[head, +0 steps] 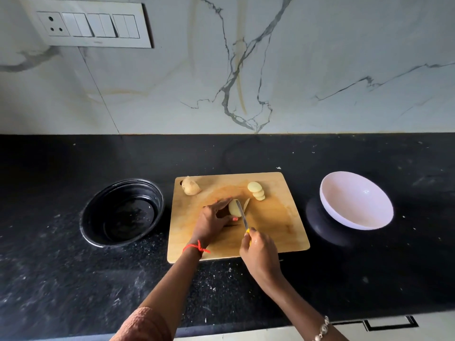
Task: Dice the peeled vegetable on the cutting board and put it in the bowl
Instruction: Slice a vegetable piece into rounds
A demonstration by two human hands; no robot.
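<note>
My right hand (258, 252) is closed around the yellow handle of a small knife (242, 216), whose blade runs up and away from me and sits against the cut face of the peeled potato (234, 208) in the middle of the wooden cutting board (278, 217). A thin slice (246, 205) leans just to the right of the blade, tilted and nearly touching it. My left hand (213, 220) is curled over the left side of that potato, fingers pressing it down and thumb tucked at its near edge; a red thread (197, 247) is tied round that wrist and a beaded bracelet (322, 328) sits on the right one.

Further out on the board, a short overlapping row of round slices (257, 190) lies toward the far right, well apart from the piece I am cutting. A second potato piece (190, 186) rests at the far left corner, just beside the board's hanging hole.

To the left of the board, on the black speckled counter (73, 279), stands a black bowl (98, 232); I see no food in it, only a wet sheen on its floor. To the right stands a white bowl (344, 217), tilted toward me on a dark base, with nothing in it. Behind runs a white marble wall with a switch panel (88, 27) at upper left.
</note>
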